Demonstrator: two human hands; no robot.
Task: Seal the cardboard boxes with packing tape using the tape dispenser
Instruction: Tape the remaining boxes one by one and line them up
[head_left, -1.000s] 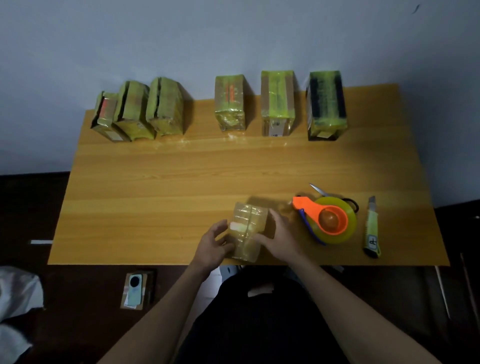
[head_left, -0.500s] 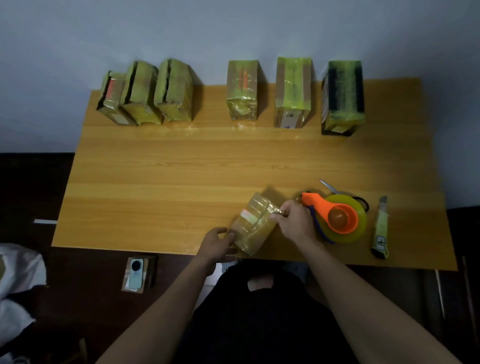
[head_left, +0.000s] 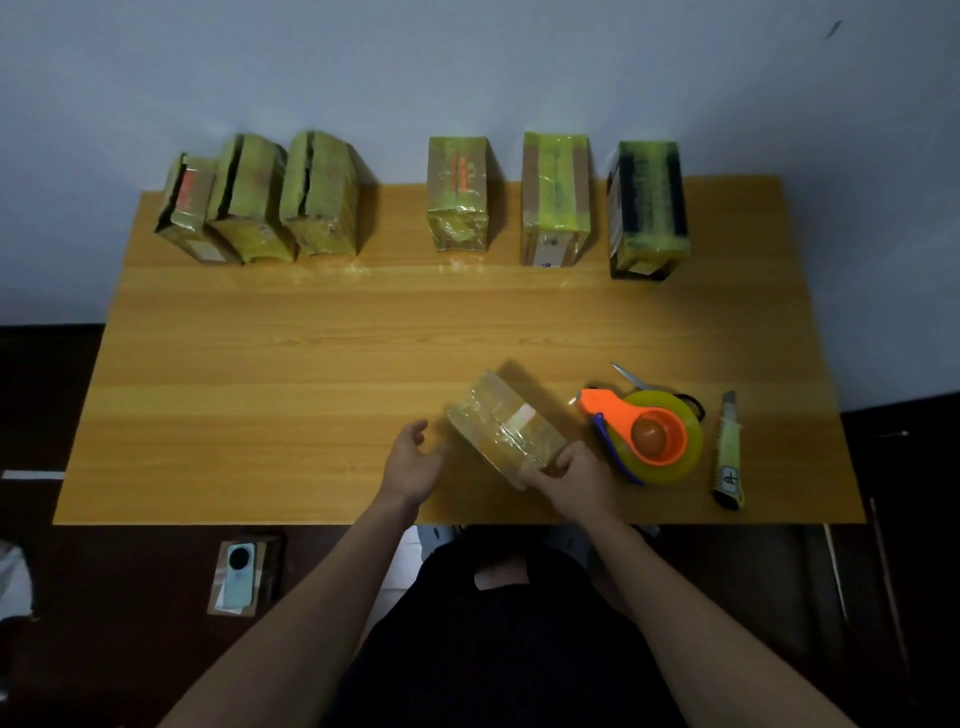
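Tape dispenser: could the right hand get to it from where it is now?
Probably yes. The right hand grips the near end of the small box, and the tape dispenser lies just to its right with nothing between; it must release the box first.

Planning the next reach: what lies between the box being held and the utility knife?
The tape dispenser lies between the box and the utility knife, in the head view.

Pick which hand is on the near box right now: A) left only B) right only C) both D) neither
B: the right hand grips the near corner of the taped box, while the left hand hangs open beside it, apart from the box.
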